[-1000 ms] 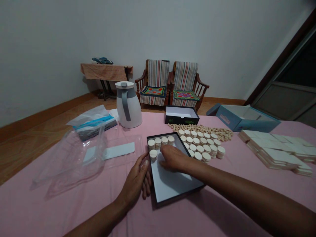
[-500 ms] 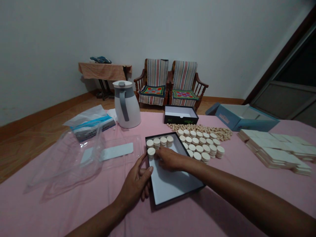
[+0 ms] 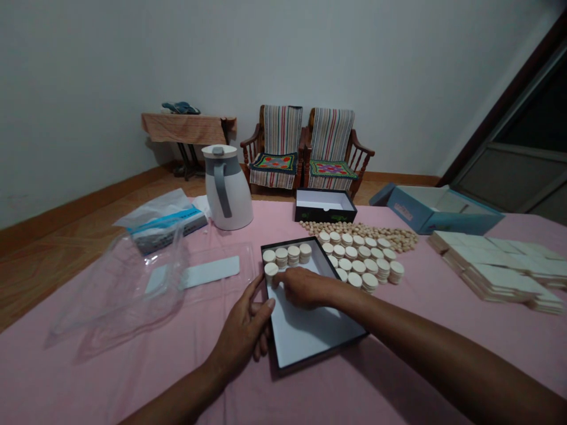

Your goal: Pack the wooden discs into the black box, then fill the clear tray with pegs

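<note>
While left hand [image 3: 241, 336] lies open, right hand [image 3: 305, 287] unclear, disc stacks [image 3: 363, 262] flank box [image 3: 310, 327].

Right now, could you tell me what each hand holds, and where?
Left hand grips the box by its left rim; right hand touches one disc stack.

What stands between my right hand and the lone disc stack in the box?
Nothing visible. The right hand lies inside the box, its fingers seemingly touching the stack on its right side. The left hand rests at the box's left rim, outside, nearer than the stack, not between them.
</note>
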`<action>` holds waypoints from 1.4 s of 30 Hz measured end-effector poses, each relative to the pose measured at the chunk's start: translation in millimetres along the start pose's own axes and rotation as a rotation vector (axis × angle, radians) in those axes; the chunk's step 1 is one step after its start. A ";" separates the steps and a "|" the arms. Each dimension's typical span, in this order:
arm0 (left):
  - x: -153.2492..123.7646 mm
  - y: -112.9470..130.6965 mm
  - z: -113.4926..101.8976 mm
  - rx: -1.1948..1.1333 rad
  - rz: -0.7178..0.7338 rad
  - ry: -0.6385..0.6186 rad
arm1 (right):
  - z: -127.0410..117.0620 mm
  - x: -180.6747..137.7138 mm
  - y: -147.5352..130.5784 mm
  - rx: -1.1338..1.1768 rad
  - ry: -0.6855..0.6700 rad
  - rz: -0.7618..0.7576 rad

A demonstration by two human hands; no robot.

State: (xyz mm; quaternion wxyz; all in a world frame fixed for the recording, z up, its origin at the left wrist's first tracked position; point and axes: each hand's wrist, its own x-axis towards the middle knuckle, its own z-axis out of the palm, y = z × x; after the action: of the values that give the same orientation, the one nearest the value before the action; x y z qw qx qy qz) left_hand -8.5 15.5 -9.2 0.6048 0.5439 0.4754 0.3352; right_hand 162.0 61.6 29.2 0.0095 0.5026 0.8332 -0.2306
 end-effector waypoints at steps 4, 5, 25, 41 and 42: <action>0.3 -0.8 0.1 -0.003 0.005 -0.012 | -5.4 -7.7 -2.1 0.032 0.021 -0.022; 0.3 -1.4 0.0 0.001 0.010 -0.015 | -9.4 -13.2 -2.6 0.047 0.045 -0.023; -4.4 8.4 9.6 0.232 0.263 0.179 | 1.8 -157.0 88.2 0.060 0.589 0.475; -3.4 4.8 7.6 0.242 0.274 0.166 | 40.1 -127.4 94.0 0.167 0.570 0.713; -3.4 4.4 7.3 0.246 0.274 0.163 | 40.8 -126.1 92.7 0.167 0.589 0.703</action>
State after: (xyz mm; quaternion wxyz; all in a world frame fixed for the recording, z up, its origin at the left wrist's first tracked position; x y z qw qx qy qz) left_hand -2.2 10.7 -4.4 0.4420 0.6444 0.4816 0.3969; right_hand 293.6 -23.5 -10.8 -0.1905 0.7976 0.5580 -0.1272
